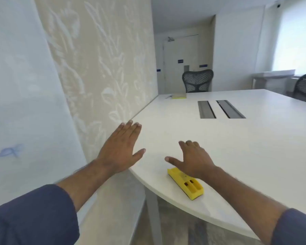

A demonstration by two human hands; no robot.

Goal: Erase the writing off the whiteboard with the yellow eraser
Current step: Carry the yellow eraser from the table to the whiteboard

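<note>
- Whiteboard: smooth, faintly glossy white sheet, smeared with pale blue marker traces.
- Wall panel: matt, woven-looking beige covering, pale leaf pattern slightly shinier than the ground.
- Table: smooth matt white top, looks laminate; two grey inset strips, dull metal or plastic, cannot tell.
- Eraser: hard yellow plastic, moulded, low sheen, slotted top.
- Chair: dark open mesh back.
- Sleeves: soft matt blue-grey cloth.
- Floor: streaked wood-look finish.
</note>
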